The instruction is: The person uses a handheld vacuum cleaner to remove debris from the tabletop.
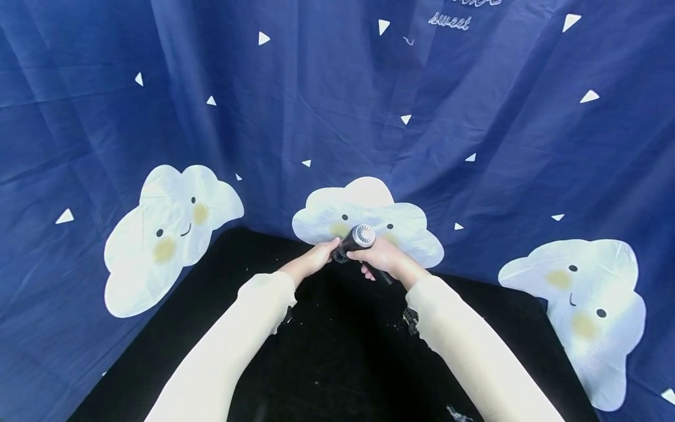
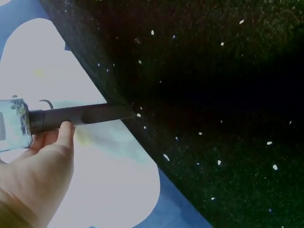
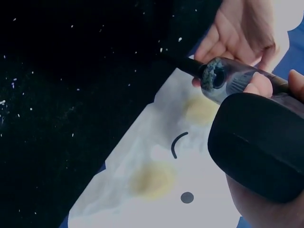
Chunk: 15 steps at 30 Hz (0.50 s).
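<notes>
A small handheld vacuum cleaner with a black body and a silvery round vent is held up at the far middle of the black surface. My right hand grips its black handle, whose end fills much of the right wrist view. At the other end, my left hand pinches the flat black nozzle between thumb and fingers, close to the clear dust cup. Greyish dirt shows inside that cup. The nozzle's slanted tip points over the dark surface in the left wrist view.
Small white crumbs lie scattered over the black surface. A whitish scrap sits near its front edge. Behind and on both sides hangs a blue curtain printed with smiling clouds and triangles.
</notes>
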{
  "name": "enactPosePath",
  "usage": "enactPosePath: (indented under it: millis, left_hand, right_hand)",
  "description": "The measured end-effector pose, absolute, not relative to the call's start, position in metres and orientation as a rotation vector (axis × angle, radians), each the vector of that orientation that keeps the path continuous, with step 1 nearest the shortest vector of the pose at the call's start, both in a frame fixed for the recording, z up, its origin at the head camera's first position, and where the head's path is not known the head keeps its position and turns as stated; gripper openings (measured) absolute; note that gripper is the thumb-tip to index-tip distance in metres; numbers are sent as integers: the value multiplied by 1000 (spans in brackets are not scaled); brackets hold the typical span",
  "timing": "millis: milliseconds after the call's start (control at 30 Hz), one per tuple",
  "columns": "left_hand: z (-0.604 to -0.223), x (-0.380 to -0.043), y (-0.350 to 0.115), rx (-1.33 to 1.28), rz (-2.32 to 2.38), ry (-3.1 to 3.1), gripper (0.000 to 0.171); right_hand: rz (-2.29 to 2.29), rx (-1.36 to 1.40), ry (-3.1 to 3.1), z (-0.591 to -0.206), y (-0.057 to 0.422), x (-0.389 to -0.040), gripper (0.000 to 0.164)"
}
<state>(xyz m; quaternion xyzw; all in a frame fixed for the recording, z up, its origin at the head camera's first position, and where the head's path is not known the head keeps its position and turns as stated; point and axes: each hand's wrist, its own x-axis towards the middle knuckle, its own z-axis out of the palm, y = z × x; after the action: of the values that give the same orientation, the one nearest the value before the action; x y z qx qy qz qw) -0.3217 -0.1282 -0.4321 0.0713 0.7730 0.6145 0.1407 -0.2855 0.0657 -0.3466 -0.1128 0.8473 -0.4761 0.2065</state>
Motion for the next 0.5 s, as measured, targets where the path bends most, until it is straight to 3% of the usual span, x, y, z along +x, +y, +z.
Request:
enactPosePath:
  millis: [500]
  left_hand:
    - [-429, -326, -138, 218, 1748, 2255, 57]
  right_hand:
    - [-1382, -307, 2313, -351, 59, -287, 40]
